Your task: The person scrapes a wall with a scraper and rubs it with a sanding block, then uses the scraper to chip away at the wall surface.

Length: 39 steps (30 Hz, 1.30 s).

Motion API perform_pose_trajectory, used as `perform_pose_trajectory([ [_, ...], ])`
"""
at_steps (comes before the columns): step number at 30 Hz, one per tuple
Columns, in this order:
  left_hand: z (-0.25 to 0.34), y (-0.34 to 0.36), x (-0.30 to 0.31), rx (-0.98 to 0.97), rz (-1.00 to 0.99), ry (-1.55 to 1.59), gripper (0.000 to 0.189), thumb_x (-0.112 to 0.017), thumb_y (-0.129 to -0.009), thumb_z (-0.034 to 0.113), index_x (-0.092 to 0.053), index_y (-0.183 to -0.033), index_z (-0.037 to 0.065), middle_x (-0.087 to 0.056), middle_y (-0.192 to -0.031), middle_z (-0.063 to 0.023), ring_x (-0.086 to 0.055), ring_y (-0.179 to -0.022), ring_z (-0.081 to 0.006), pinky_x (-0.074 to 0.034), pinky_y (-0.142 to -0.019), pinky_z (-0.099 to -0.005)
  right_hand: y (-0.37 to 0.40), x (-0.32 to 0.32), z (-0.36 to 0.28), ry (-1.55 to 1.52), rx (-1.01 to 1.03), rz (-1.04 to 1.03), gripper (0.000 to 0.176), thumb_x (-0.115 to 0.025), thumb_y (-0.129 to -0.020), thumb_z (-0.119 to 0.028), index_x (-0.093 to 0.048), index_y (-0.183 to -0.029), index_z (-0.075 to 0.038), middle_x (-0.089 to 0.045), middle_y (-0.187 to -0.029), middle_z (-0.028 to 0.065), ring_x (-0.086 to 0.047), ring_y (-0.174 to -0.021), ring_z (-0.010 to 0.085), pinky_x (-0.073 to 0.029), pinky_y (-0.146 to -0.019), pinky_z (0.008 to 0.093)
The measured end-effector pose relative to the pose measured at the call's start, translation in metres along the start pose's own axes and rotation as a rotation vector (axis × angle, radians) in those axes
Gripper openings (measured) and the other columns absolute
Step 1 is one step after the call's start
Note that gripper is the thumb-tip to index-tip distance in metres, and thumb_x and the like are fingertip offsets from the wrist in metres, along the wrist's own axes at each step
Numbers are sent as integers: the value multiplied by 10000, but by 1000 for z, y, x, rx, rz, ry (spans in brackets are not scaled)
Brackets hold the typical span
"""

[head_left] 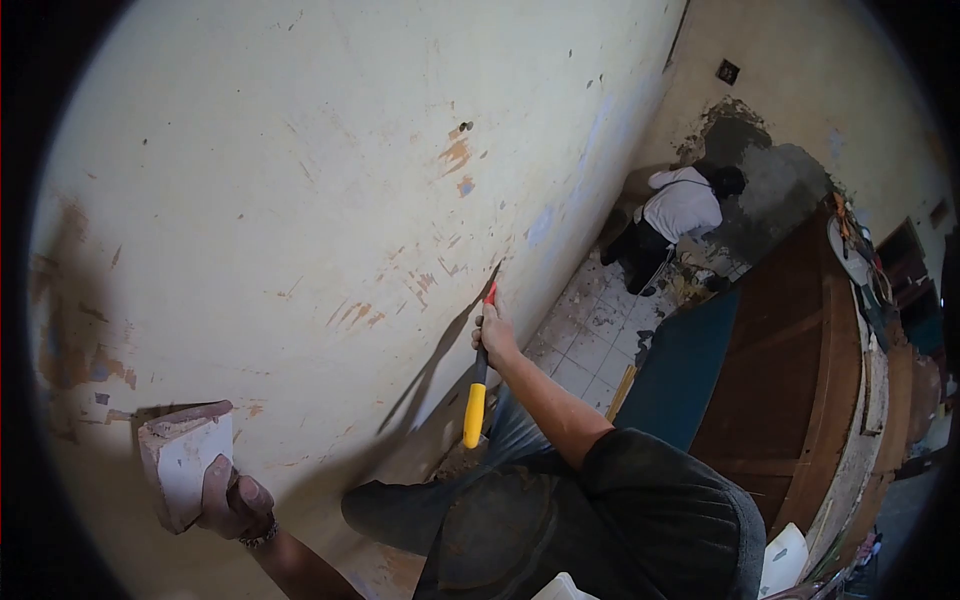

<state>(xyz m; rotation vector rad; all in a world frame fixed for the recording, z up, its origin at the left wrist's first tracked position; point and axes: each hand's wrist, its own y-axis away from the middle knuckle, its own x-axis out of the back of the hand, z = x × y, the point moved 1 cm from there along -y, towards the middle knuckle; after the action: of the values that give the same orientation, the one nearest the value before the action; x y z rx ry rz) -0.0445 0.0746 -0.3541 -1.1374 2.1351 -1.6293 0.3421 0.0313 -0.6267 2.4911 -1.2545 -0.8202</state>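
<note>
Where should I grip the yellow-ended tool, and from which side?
The yellow-ended tool is probably best held by its dark middle, as the right hand holds it, from the side away from the wall: its slim tip faces the wall and its yellow end projects free.

Near wall (300, 200): across the left and centre, with a block (192, 465) in the left hand (232, 500) before its lower left part, and a handled tool (476, 412) in the right hand (495, 335), to the right of the block, tip toward the wall. Far wall (840, 60): at upper right, bearing a patch (785, 180), with a second person (685, 207) before it on the tiled floor (575, 345). Wooden furniture (775, 390): at right, beside that floor, nearer than the second person.
</note>
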Motion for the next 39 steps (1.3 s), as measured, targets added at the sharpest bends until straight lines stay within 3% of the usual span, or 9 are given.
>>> perform_pose_trajectory([
  [11,0,7,1,3,4,-16,428,-460,-962,391,-625,-873,6,-648,-777,-117,-643,-707,-334,-544,-629,-431,-1,7,-6,18,-44,-37,553,-373,-994,-244,-186,-1512,-295,-447,-750,26,-422,-468,101,-423,-406,260],
  [13,-2,16,3,74,-9,9,474,-496,-951,435,-640,-827,1,-619,-911,-206,-639,-813,-387,-587,-669,-452,0,11,-4,30,-44,-41,559,-379,-992,-241,-184,-1513,-291,-451,-742,29,-437,-469,104,-422,-402,262],
  [17,-3,13,3,70,-16,34,469,-498,-950,434,-641,-811,9,-614,-918,-207,-639,-821,-390,-590,-658,-446,-7,8,1,27,-48,-29,585,-390,-981,-223,-167,-1518,-293,-454,-742,28,-447,-469,108,-422,-399,268],
  [19,0,6,3,53,-6,-21,460,-494,-940,434,-633,-828,10,-645,-747,-134,-644,-675,-343,-544,-590,-426,-13,9,-3,51,-6,1,572,-406,-962,-197,-227,-1501,-273,-456,-740,30,-443,-466,109,-415,-397,271],
  [23,-7,15,1,80,30,68,459,-504,-938,431,-631,-825,4,-650,-753,-137,-648,-670,-333,-546,-598,-420,-30,19,-13,-94,-106,-30,472,-417,-951,-185,-354,-1415,-238,-456,-741,32,-429,-467,102,-402,-405,256],
  [36,-14,18,-1,21,48,43,393,-499,-949,351,-631,-863,-10,-656,-786,-127,-640,-666,-311,-547,-640,-432,-3,3,-18,-29,-142,-48,581,-414,-957,-214,-214,-1499,-280,-466,-769,34,-414,-466,102,-416,-408,275],
  [37,-14,19,1,17,46,29,392,-495,-950,347,-631,-860,-9,-656,-793,-126,-640,-673,-312,-547,-646,-435,-6,1,-17,-40,-142,-7,426,-412,-952,-206,-376,-1375,-234,-468,-744,28,-413,-464,101,-410,-404,278],
  [38,-15,19,2,12,45,15,390,-491,-952,344,-631,-857,-8,-656,-800,-124,-641,-679,-314,-547,-653,-438,-10,0,-17,-40,-141,-5,426,-412,-952,-206,-376,-1375,-234,-468,-744,28,-413,-464,101,-410,-404,278],
  [39,-15,16,3,-29,9,-34,399,-492,-951,371,-617,-879,-1,-568,-989,-200,-603,-838,-376,-551,-705,-473,-14,0,-18,-95,-153,-37,303,-413,-947,-192,-416,-1249,-215,-464,-728,20,-413,-466,97,-403,-401,270],
])
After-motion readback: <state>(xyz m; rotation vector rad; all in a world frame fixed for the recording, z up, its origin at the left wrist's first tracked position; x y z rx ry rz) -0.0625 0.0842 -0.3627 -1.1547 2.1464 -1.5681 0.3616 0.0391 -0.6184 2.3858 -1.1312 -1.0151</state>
